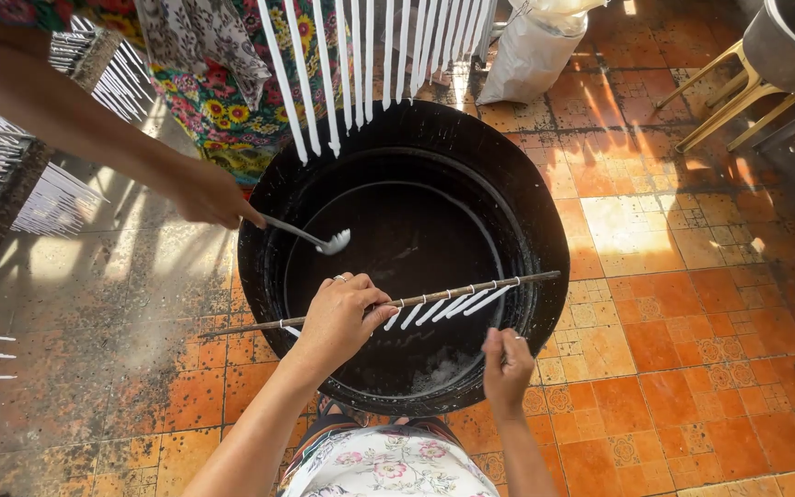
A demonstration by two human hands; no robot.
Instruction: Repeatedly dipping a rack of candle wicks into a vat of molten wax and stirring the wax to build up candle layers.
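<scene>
The big round pan [545, 230] is black with a dark inside, and the thin candles [448, 308] hanging from the brown stick [250, 327] are white, like the ladle [333, 243]. The floor tiles [692, 387] are orange with paler, ornamented squares. The dress [388, 465] below is white with pink flowers; the other person's cloth [223, 115] is green with yellow and red flowers.

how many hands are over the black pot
3: left hand gripping the candle stick, right hand at the black pot near rim, another person's hand holding a ladle.
</scene>
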